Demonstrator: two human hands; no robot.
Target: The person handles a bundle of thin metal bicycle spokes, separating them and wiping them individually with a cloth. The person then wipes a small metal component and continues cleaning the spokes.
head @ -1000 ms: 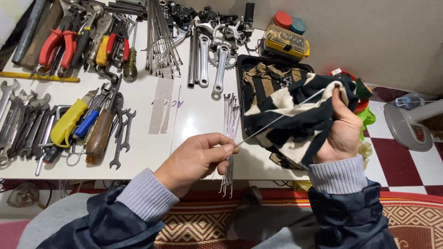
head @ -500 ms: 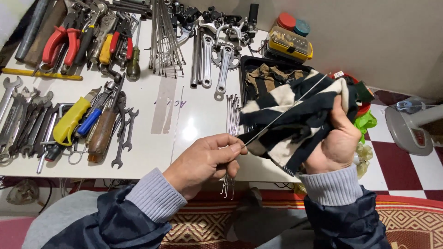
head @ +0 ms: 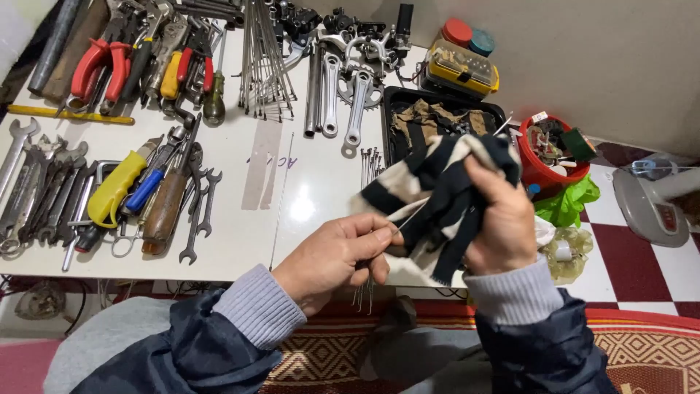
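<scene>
My left hand (head: 335, 259) pinches the near end of a thin metal spoke (head: 413, 217) at the table's front edge. My right hand (head: 499, 219) grips a black and cream striped rag (head: 430, 186) wrapped around that spoke, whose far tip pokes out of the cloth at the upper right. Several more loose spokes (head: 370, 164) lie on the white table (head: 306, 190) under and behind my hands, some hanging past the edge below my left hand.
Wrenches (head: 44, 193), screwdrivers (head: 146, 193), red pliers (head: 102, 66), a bundle of spokes (head: 264, 58) and crank arms (head: 343, 95) cover the table. A black tray (head: 437, 109) with rags, a yellow box (head: 463, 69) and a red bucket (head: 550, 149) stand right. A fan (head: 656, 201) sits on the tiled floor.
My right hand has slid the rag down the spoke toward my left hand, and both hands have come closer together. The left hand keeps its pinch on the spoke end.
</scene>
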